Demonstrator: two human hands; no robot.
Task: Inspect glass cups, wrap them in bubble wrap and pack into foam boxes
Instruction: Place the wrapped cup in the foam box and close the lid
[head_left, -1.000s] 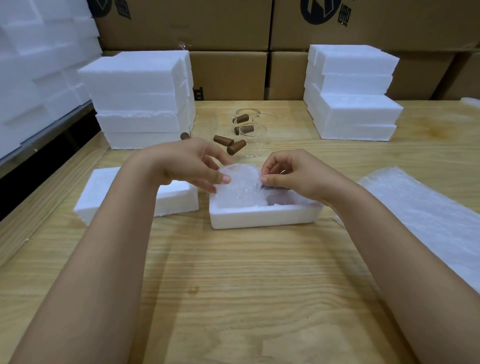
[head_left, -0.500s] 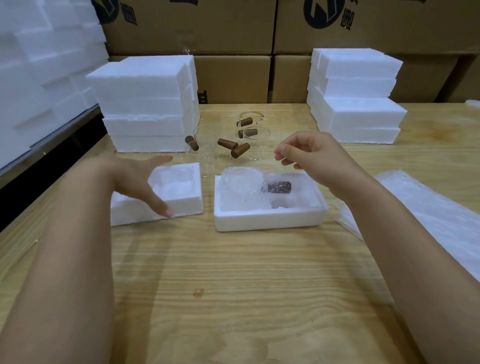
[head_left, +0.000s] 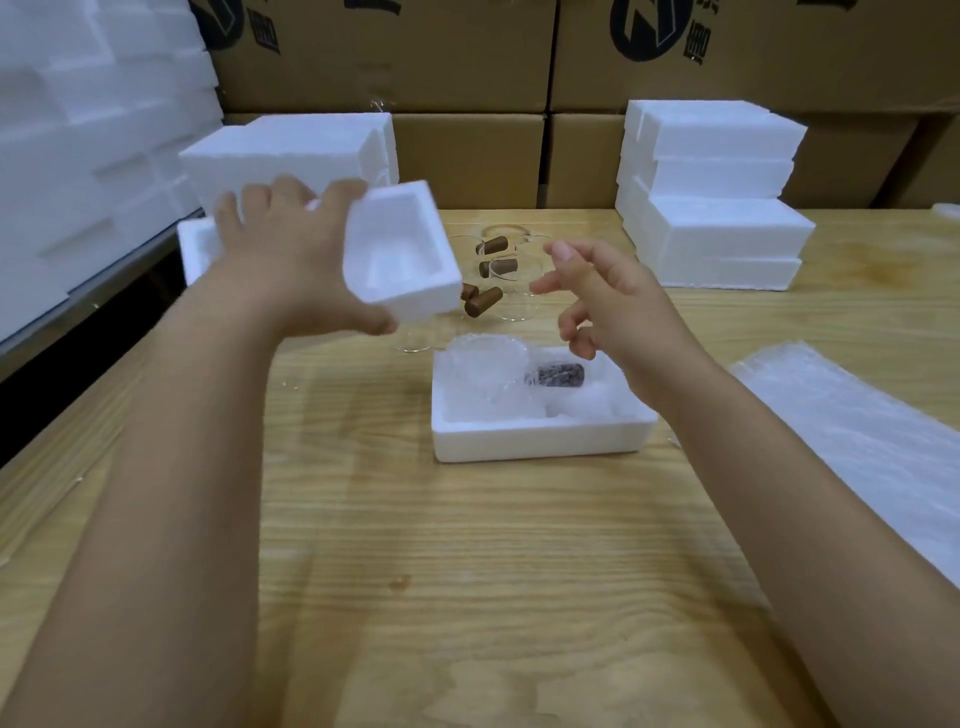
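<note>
A white foam box base (head_left: 540, 439) lies on the wooden table with a bubble-wrapped glass cup (head_left: 488, 371) and its brown handle (head_left: 558, 375) inside. My left hand (head_left: 291, 260) grips a foam lid (head_left: 402, 254) in the air, up and left of the base, hollow side facing me and tilted. My right hand (head_left: 608, 301) hovers above the base's far right corner, fingers loosely spread, holding nothing. Several bare glass cups with brown handles (head_left: 491, 270) lie on the table behind.
Stacks of foam boxes stand at back left (head_left: 291, 150) and back right (head_left: 717, 197). Bubble wrap sheets (head_left: 857, 447) lie on the right. Cardboard cartons (head_left: 467, 62) line the back, and a foam wall (head_left: 78, 130) fills the left. The table's left edge (head_left: 78, 415) drops off.
My left hand has picked the foam lid off the table and raised it toward the middle. My right hand has lifted off the wrapped cup and stays above the base.
</note>
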